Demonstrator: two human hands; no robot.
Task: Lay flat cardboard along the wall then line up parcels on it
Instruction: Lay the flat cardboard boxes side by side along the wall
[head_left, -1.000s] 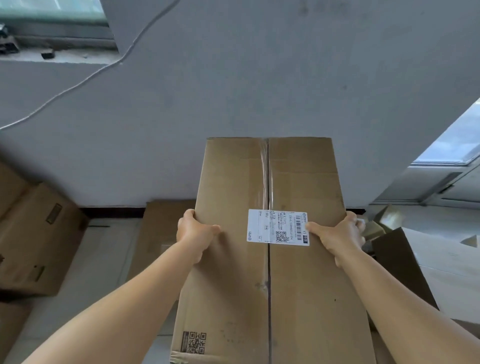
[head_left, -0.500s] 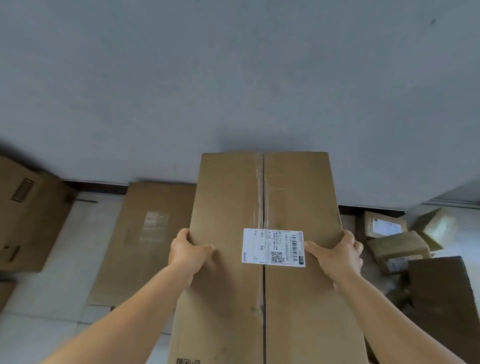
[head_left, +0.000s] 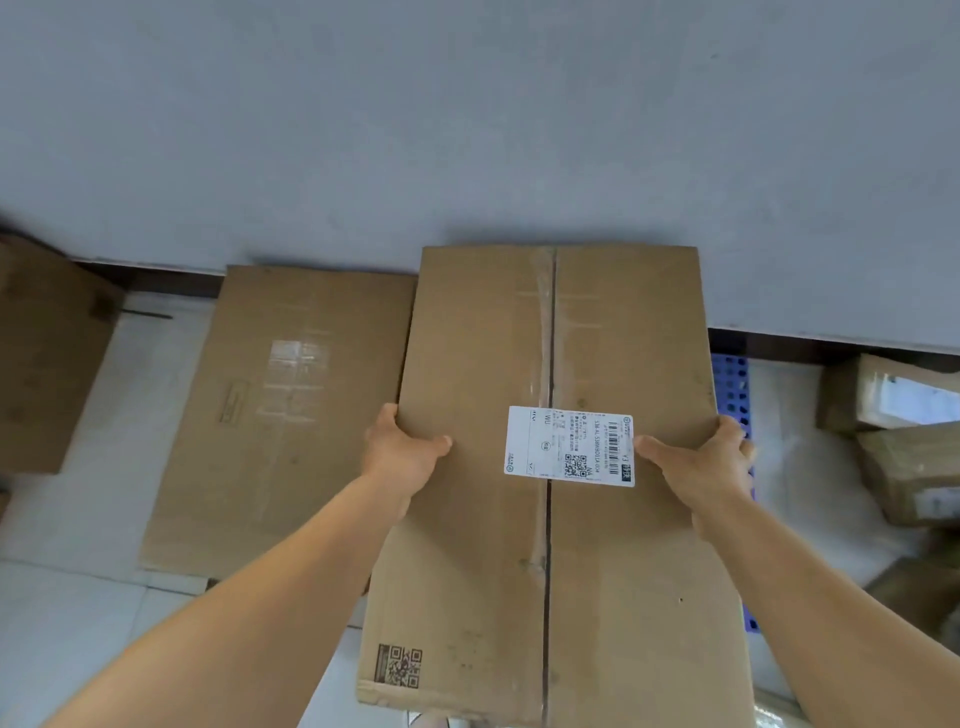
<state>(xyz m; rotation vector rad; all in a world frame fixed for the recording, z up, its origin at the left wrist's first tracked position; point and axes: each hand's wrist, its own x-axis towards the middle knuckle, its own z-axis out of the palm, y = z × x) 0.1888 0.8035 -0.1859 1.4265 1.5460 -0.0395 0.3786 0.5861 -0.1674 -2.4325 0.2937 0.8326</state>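
Over at the far left edge of the floor (head_left: 62, 597) you're seeing a brown cardboard piece (head_left: 47, 358) lying by the wall (head_left: 467, 130), only partly in frame. Next along, a flat cardboard sheet (head_left: 275, 415) is lying on the floor with its far end right up against the dark skirting at the foot of the wall, old tape marks showing on top.

Then it's your left hand (head_left: 402, 457), which is gripping the left edge of the big box (head_left: 550, 519), thumb lying on top and fingers curled under the side. The box is sitting up off the floor between both hands, long axis pointing at the wall, its far end overlapping the wall in view, so I can't tell if it's touching. There's a taped seam down the middle, a white shipping label (head_left: 569, 447) across it, and a printed QR code near the near-left corner.

Your right hand (head_left: 698, 465) is clamping the right edge the same way, thumb just beside the label.

Past that, a blue plastic crate thing (head_left: 730, 384) is peeking out under the box, and a few small parcels (head_left: 893, 395) are piled on the floor near the right edge, by the wall.
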